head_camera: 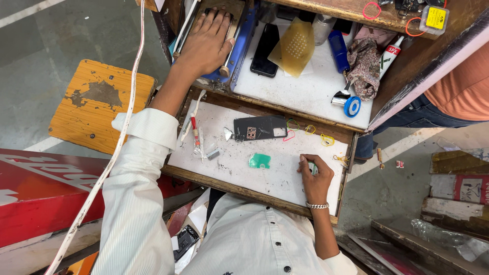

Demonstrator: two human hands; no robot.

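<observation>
small clear plastic box with yellow label (pixel 434 19): upper right, on wooden shelf | white tube with red and green print (pixel 390 55): upper right, leaning on shelf wall | red signboard with white lettering (pixel 35 191): lower left | dark phone screen (pixel 265 49): top centre, unlit

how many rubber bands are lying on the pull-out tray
4 that I can make out: a green rubber band and a pink rubber band beside the dark phone panel, and two yellow ones to their right. More may be hidden among the clutter at the tray's edge.
</observation>
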